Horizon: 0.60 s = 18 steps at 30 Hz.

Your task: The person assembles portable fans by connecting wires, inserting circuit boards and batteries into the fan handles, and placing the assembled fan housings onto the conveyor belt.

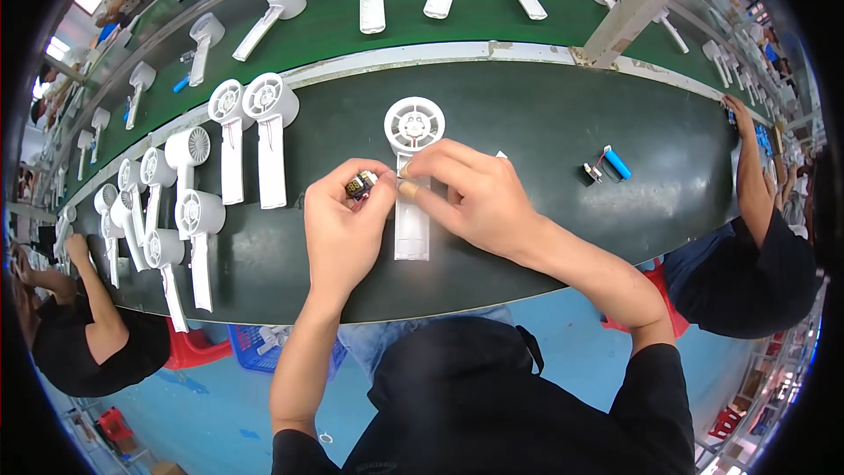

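Observation:
In front of me on the dark green table lies a white handheld fan housing [411,233], its round head away from me and its open handle toward me. Between the fingers of my left hand [338,229] is a small circuit board [359,185] with wires, just left of the handle. My right hand [483,198] reaches over the handle, thumb and fingers drawn together near its upper end. Whatever those fingertips pinch is too small to make out. A tan covering shows on one right-hand finger.
Several white fan housings [200,211] stand or lie at the left of the table. A blue battery cell [617,164] wired to a small board [592,173] lies at the right. Beyond the table's rail, a green conveyor [334,31] carries more housings. Co-workers sit on both sides.

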### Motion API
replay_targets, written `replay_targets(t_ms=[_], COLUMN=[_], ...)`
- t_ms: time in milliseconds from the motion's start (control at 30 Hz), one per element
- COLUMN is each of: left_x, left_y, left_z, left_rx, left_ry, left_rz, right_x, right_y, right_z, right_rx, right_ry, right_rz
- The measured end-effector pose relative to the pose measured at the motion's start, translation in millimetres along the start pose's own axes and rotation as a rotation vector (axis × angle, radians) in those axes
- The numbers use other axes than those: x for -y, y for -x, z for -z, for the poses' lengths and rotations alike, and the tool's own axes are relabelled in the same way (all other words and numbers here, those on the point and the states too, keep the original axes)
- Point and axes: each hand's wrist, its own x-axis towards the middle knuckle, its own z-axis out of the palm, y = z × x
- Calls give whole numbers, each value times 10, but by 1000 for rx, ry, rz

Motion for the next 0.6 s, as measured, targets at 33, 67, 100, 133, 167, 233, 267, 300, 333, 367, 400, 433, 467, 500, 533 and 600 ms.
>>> replay_targets(t_ms=[33,67,100,133,167,233,267,300,333,367,400,433,467,500,533,600], left_x=[-39,-35,-27,-22,-23,-40,-23,-4,13,-24,24,110,163,158,182,242], left_y=[6,2,-4,-9,-2,16,32,60,89,123,129,134,135,140,142,142], left_z=[20,25,28,31,39,52,60,71,85,145,139,121,110,92,81,57], left_rx=[15,12,18,24,23,62,62,83,103,176,175,155,133,117,116,80], left_ry=[40,40,97,155,153,47,47,-55,-157,-207,-208,-288,-367,-410,-411,-375], left_rz=[64,66,87,108,111,112,117,15,-88,-57,-51,-160,-269,-268,-263,-320], right_x=[-25,-54,-73,-81,-82,-81,-84,-88,-92,-86,-80,-75,-75,-75,-72,-66], right_y=[1,1,-1,-6,-1,6,9,12,15,14,14,16,12,8,6,2], right_z=[-48,-98,-129,-141,-158,-177,-189,-200,-207,-202,-198,-194,-196,-200,-204,-203], right_rx=[0,-70,-141,-139,-147,-154,-161,-169,-166,-166,-165,-162,-168,-174,-171,-173], right_ry=[-2,26,54,51,-9,-72,-95,-118,-120,-100,-81,-85,-61,-38,-41,-41], right_rz=[-1,78,156,157,118,75,70,64,58,48,37,33,30,27,25,25])
